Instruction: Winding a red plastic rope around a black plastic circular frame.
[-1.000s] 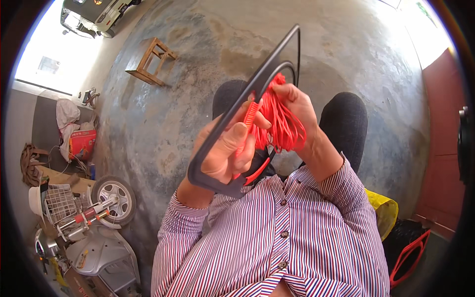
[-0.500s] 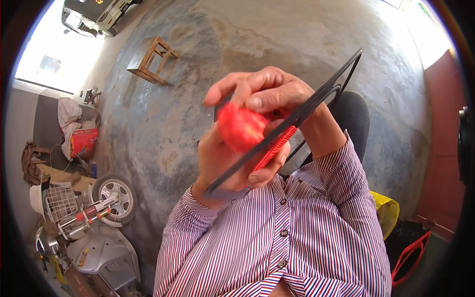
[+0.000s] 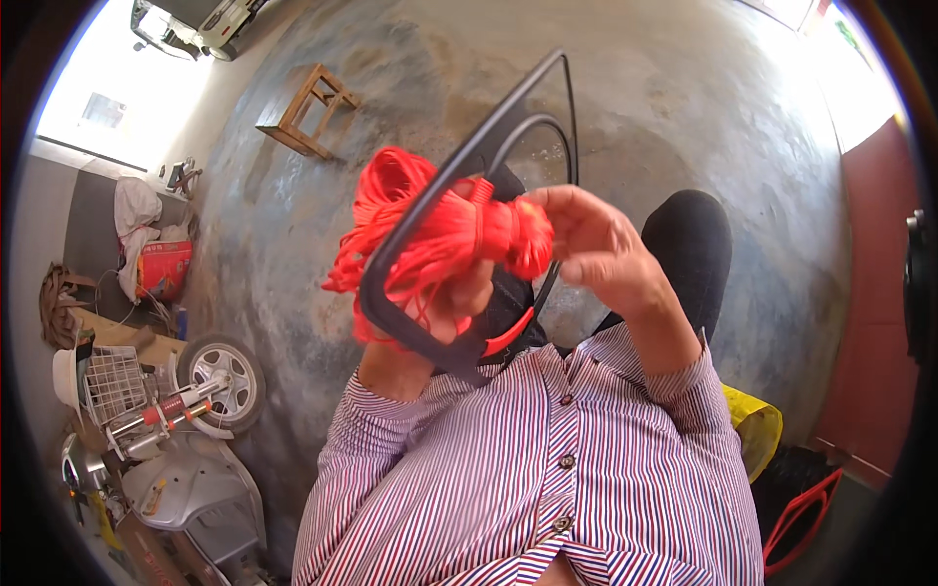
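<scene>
My left hand is closed around a thick bundle of red cord, mostly hidden beneath its loops. The cord is bound tightly near its right end, which forms a rounded knob. A black frame with a curved inner bar slants across the bundle, and red cord is wound on part of it near its lower end. Beside the knob is my right hand, its thumb and fingers apart; a fingertip seems to touch the cord, and I see nothing gripped between them.
A wooden stool stands on the concrete floor ahead. Along the left are a wheel, a wire basket and grey scooter parts. At my right lie a yellow bag and a red-edged black frame.
The bundle has turned and shifted left, so its long loops now show. The black frame has swung more upright. My right hand has moved off the cord's top to its right side, fingers spreading.
</scene>
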Available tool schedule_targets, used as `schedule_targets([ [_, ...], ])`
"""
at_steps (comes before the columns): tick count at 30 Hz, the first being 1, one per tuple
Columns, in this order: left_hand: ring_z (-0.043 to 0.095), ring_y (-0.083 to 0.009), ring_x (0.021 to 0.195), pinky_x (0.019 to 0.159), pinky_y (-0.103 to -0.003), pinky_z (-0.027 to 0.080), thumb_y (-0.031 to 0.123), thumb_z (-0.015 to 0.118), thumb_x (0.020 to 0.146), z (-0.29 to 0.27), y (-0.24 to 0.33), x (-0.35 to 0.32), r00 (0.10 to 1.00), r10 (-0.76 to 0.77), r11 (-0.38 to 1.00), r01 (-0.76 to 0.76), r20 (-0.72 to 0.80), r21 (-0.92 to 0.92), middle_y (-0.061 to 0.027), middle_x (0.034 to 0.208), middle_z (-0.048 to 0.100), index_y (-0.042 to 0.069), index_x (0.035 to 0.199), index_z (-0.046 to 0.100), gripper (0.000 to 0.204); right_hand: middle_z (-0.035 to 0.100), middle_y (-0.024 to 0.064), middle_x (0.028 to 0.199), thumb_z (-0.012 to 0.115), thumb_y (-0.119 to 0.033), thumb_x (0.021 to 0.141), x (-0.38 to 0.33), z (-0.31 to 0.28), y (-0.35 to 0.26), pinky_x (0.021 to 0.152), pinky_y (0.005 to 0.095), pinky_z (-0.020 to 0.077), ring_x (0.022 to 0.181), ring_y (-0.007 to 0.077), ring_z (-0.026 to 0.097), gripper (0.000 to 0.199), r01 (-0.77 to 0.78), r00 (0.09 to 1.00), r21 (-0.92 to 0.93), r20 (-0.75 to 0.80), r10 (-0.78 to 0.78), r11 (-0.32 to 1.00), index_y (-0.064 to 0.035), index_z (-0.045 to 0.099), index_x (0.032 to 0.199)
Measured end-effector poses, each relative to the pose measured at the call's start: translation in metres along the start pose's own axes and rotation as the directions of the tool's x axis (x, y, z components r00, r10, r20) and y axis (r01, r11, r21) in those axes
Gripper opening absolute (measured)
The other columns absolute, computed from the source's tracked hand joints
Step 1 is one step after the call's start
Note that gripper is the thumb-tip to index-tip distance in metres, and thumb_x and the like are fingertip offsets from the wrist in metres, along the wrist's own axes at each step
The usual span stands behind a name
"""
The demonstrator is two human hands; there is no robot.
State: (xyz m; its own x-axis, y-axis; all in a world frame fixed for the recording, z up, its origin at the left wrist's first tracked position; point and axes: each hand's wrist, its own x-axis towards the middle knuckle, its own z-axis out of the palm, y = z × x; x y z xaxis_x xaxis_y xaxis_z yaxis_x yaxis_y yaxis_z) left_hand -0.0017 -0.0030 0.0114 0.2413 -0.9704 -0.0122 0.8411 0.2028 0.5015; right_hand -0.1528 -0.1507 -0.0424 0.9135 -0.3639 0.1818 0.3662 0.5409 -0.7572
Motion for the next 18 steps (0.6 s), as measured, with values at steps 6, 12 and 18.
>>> schedule_targets([
  [6, 0.06, -0.0114, 0.07, 0.055, -0.019, 0.048, 0.028, 0.065, 0.094, -0.016, -0.005, -0.002, 0.995, -0.025, 0.999, 0.022, 0.093, 0.037, -0.0099, 0.108, 0.063, 0.002, 0.14, 0.043, 0.057, 0.06, 0.0075, 0.121, 0.082, -0.01, 0.079, 0.001, 0.053, -0.012, 0.093, 0.03, 0.0492, 0.114, 0.0158, 0.058, 0.065, 0.014, 0.989, -0.01, -0.146, -0.015, 1.0, -0.0007, 0.048, 0.133],
  [12, 0.043, -0.0099, 0.055, 0.043, -0.023, 0.035, 0.029, 0.062, 0.093, -0.016, -0.006, -0.007, 0.997, -0.009, 0.988, -0.003, 0.076, 0.157, -0.0089, 0.093, 0.061, 0.0, 0.131, 0.051, 0.049, 0.06, 0.0132, 0.125, 0.071, -0.007, 0.086, -0.001, 0.057, -0.015, 0.103, 0.0351, 0.0433, 0.118, 0.0202, 0.058, 0.052, 0.336, 0.942, 0.067, -0.042, -0.334, 0.939, 0.0015, 0.046, 0.131],
  [18, 0.042, -0.0086, 0.054, 0.045, -0.022, 0.031, 0.021, 0.066, 0.091, 0.001, 0.008, -0.006, 0.997, -0.07, 0.942, 0.077, -0.033, 0.327, -0.0066, 0.09, 0.058, 0.009, 0.142, 0.048, 0.055, 0.058, 0.0246, 0.127, 0.043, -0.041, 0.103, 0.007, 0.036, -0.048, 0.1, 0.0413, 0.0476, 0.116, 0.0318, 0.061, 0.053, 0.466, 0.878, 0.17, -0.212, -0.43, 0.868, 0.0034, 0.045, 0.132],
])
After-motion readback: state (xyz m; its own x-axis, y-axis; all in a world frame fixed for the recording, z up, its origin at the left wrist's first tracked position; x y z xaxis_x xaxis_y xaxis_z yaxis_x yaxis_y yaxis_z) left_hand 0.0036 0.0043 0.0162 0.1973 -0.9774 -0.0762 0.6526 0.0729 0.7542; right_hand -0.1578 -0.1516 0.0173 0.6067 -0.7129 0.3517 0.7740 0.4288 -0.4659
